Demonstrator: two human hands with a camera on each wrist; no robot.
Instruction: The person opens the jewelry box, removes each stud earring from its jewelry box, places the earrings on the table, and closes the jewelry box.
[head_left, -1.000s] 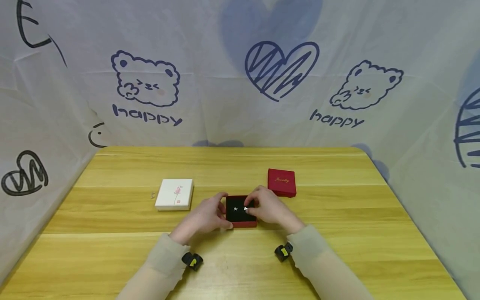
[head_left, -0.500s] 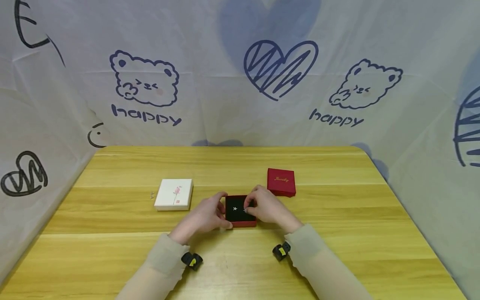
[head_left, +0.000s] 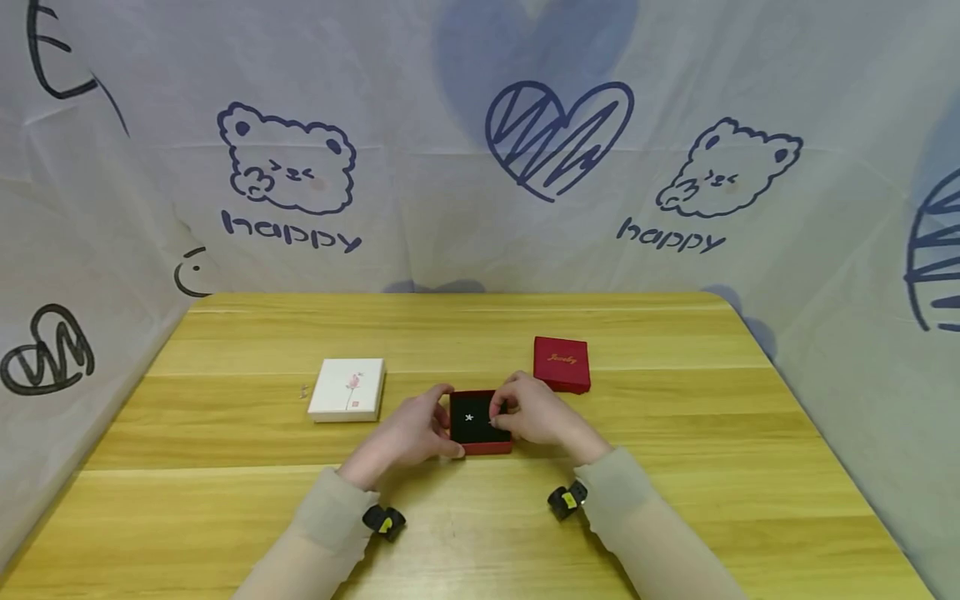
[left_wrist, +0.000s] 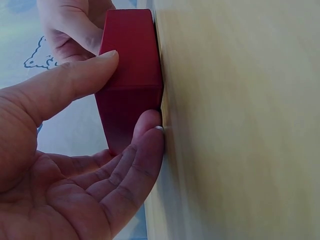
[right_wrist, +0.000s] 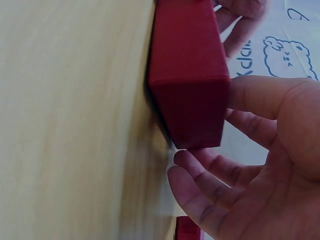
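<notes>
An open red jewelry box [head_left: 487, 448] with a black lining sits mid-table. My left hand [head_left: 408, 431] grips its left side, with the thumb at the front corner and fingers along the side wall. On the lining's left half lies a small silver star-shaped earring [head_left: 469, 417]. Over the right half, my right hand [head_left: 536, 414] pinches a second star earring [head_left: 491, 422] between thumb and index fingertip; most of it is hidden. Both wrist views show the red box from outside, in the left wrist view its red wall [left_wrist: 131, 55] under my left thumb.
A red lid [head_left: 562, 364] with gold lettering lies behind the right hand. To the left stands a white box [head_left: 347, 390] with a pink flower print, and tiny silvery pieces [head_left: 303, 391] lie beside it. A printed cloth hangs behind the wooden table [head_left: 675, 417].
The right fingertips have come over the right star earring, which was plain to see a second ago and is now mostly covered. The left hand and box hold still.
</notes>
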